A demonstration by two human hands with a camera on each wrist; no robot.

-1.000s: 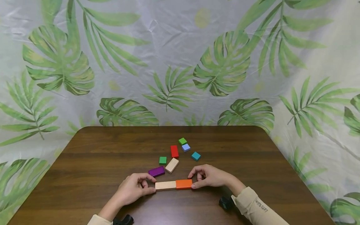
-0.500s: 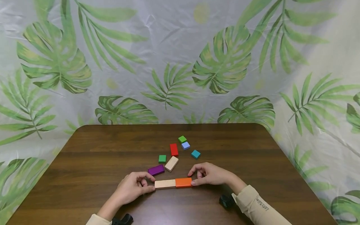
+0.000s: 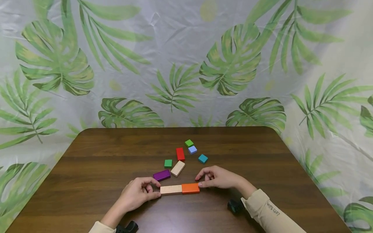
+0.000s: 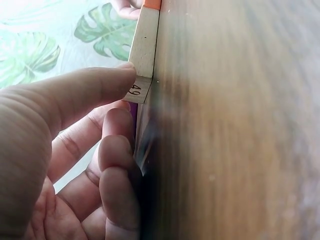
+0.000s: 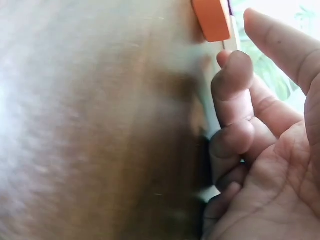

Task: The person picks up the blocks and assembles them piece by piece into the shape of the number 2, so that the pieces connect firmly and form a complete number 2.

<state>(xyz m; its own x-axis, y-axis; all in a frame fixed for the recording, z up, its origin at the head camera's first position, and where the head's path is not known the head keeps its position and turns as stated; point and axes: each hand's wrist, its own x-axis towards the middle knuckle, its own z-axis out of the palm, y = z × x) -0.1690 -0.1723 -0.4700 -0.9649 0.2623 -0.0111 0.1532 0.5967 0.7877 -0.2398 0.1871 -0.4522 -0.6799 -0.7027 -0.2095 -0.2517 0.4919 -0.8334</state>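
Observation:
A plain wooden block (image 3: 171, 190) and an orange block (image 3: 190, 188) lie end to end in a row near the front of the brown table. My left hand (image 3: 137, 193) pinches the left end of the wooden block between thumb and index finger; in the left wrist view that end (image 4: 138, 91) carries the number 49. At the right end of the row is my right hand (image 3: 221, 177), its index finger reaching beyond the orange block. The right wrist view has the thumb (image 5: 275, 40) apart from the orange block's end (image 5: 216, 22), with the fingers loosely bent.
Behind the row lie a purple block (image 3: 161, 175), a second plain wooden block (image 3: 178, 168), a green square (image 3: 168, 163) and a red block (image 3: 180, 154). Farther back are a light green block (image 3: 189, 143), a pale blue one (image 3: 192, 149) and a teal one (image 3: 203, 158).
My right thumb has risen off the orange block's end, and the right hand sits slightly farther back. The left hand and the two-block row keep their places; the head view has tilted slightly.

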